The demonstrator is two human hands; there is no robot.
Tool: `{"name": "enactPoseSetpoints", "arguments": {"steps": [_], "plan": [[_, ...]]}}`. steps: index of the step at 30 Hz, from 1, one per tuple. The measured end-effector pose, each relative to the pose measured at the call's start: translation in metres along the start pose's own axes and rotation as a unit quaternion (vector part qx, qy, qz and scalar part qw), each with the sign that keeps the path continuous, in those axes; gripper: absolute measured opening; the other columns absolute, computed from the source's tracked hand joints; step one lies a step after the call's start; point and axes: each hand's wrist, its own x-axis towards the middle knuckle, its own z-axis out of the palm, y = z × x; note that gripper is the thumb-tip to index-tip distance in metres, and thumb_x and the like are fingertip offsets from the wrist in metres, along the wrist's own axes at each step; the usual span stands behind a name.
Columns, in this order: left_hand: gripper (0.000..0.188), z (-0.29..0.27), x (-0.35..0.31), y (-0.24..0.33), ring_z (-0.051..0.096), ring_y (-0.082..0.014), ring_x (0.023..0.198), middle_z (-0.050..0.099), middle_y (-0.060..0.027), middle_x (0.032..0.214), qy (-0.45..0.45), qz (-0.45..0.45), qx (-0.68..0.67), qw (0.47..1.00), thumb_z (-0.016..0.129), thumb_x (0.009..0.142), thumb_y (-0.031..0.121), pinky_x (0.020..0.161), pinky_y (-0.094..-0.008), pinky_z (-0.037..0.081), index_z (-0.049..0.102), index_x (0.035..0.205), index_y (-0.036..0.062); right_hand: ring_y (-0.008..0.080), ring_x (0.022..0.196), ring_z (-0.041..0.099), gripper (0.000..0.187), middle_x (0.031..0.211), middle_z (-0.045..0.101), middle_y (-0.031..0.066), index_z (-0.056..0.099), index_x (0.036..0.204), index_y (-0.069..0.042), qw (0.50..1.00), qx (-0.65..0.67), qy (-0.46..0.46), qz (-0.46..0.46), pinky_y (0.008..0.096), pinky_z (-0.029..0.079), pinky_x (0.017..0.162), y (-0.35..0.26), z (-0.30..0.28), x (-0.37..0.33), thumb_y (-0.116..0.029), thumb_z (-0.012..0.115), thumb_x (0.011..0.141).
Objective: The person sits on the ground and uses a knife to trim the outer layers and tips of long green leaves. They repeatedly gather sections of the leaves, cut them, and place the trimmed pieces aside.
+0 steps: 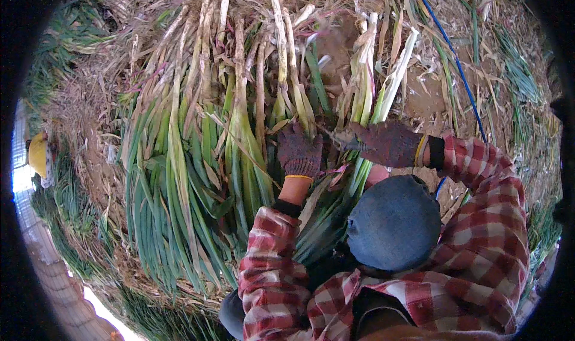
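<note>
A thick layer of long green onions [171,179] lies before me, pale stalks pointing away and green leaves toward me. My left hand [299,153], in a dark knit glove, is bent over a few stalks [292,71] where they turn green. To its right, my gloved right hand [388,144] closes across a white-stemmed green onion [396,80], whose leaves come out below the hand. Its fingers point left, toward the left hand. A greyish thing between the two hands is too blurred to make out. Both palms are hidden.
A rounded blue fabric-covered form [394,222] is close below my right hand. A blue hose or cord [456,59] runs along the soil at right. More green onions [165,317] lie in heaps around. A yellow rounded object [38,154] is at the far left.
</note>
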Motion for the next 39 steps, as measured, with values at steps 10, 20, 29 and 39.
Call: {"name": "enactPoseSetpoints", "arguments": {"steps": [10,20,29,39], "plan": [[0.045,0.002,0.004,0.006,0.060,-0.0355,0.100,0.055,-0.0192,0.108,-0.025,0.016,0.064,0.997,0.072,0.079,0.034,0.082,-0.0436,0.052,0.053,0.109,0.0045,0.0377,0.075,0.067,0.056,0.082,0.066,0.0231,0.042,0.130,0.003,0.977,-0.072,0.201,-0.023,0.0497,0.053,0.062,0.068,0.022,0.076,-0.034,0.055,0.090],[0.052,0.004,0.006,0.014,0.060,-0.0427,0.108,0.054,-0.0288,0.126,-0.124,-0.037,0.032,0.991,0.064,0.083,0.027,0.088,-0.0455,0.052,0.049,0.129,0.0056,0.0326,0.074,0.067,0.065,0.081,0.065,0.0202,0.033,0.136,0.006,0.978,-0.070,0.134,0.141,0.0464,0.051,0.058,0.108,-0.051,0.174,-0.033,0.059,0.092],[0.047,0.022,0.009,-0.009,0.065,-0.0393,0.096,0.062,-0.0250,0.111,-0.205,-0.004,0.021,0.978,0.060,0.086,0.033,0.083,-0.0448,0.053,0.053,0.116,-0.0019,0.0412,0.076,0.066,0.075,0.092,0.067,0.0231,0.008,0.151,-0.011,0.985,-0.002,0.155,0.074,0.0512,0.052,0.064,0.066,-0.036,0.114,-0.030,0.054,0.094],[0.068,0.014,0.005,-0.023,0.064,-0.0447,0.097,0.065,-0.0297,0.101,-0.206,-0.126,-0.235,0.942,0.066,0.080,0.048,0.084,-0.0486,0.051,0.048,0.118,-0.0045,0.0346,0.070,0.067,0.061,0.075,0.065,0.0169,0.039,0.132,0.005,0.999,-0.017,-0.002,-0.032,0.0466,0.054,0.057,0.001,-0.014,-0.016,-0.034,0.060,0.089]]}}
